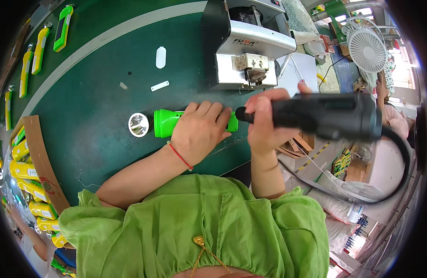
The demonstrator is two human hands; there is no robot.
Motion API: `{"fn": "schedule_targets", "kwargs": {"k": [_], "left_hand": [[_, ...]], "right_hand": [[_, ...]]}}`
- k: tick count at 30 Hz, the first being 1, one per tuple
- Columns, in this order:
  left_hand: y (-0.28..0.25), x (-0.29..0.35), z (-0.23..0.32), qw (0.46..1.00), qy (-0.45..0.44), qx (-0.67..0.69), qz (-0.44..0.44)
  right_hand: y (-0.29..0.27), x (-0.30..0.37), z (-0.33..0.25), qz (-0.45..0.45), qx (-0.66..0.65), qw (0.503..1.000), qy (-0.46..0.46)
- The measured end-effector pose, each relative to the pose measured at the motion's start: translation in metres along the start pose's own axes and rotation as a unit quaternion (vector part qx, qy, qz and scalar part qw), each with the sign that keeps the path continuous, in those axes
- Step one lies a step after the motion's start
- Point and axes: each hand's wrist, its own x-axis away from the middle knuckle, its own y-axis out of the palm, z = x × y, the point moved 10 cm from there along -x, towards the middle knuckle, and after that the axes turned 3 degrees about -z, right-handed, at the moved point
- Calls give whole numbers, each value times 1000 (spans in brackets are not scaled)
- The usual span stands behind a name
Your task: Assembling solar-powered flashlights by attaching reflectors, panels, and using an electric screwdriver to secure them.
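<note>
On the green desk, held the bright green flashlight body flat under the left hand, with its wide end pointing left and its narrow end showing past the fingertips on the right. Curved the left fingers over its middle, palm down, with a red bracelet round the wrist. Gripped a thick black power screwdriver in the right hand, with fingers and thumb wrapped about its front part and its dark tip aimed left at the flashlight's narrow end. Could not tell touching from a slight gap between tip and green plastic. Had a silver reflector cup lying just left of the wide end, apart from it, and a small white strip and a larger white rounded plate farther up the desk. Faced a silver-and-black machine beyond the hands, toward the right. Had yellow-and-green lamps in a row past the pale band at upper left, and more inside a cardboard box near the left elbow.
</note>
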Motion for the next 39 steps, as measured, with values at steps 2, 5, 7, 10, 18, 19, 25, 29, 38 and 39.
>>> {"fn": "schedule_targets", "kwargs": {"k": [2, 5, 7, 10, 18, 19, 25, 29, 38, 39], "left_hand": [[-5, 5, 6, 1000, 18, 3, 18], [-4, 1, 6, 1000, 16, 5, 3], [-3, 3, 4, 1000, 11, -8, -4], [-11, -3, -9, 998, -33, -44, 39], [-10, -7, -14, 998, -39, -47, 35], [-11, -6, -13, 997, -38, -44, 41], [-9, -7, -17, 997, -47, -43, 35], [-10, -7, -15, 997, -44, -47, 31], [-9, -5, -16, 997, -47, -42, 40], [-8, -4, -15, 997, -49, -42, 40]], "right_hand": [[-5, 9, -6, 20, 99, 993, -54], [-4, 0, 5, -19, 18, 1000, -15], [-1, -11, -2, -61, -49, 997, -11], [-22, -47, -35, 5, -136, 988, -69], [-7, -76, -34, -59, -77, 982, -163], [-6, -76, -34, -58, -77, 982, -161], [14, -97, 8, -119, -175, 977, 9], [-4, -54, -9, -52, -209, 976, -28], [-12, -7, -17, 18, -139, 988, -65], [-12, -5, -14, 18, -113, 992, -45]]}}
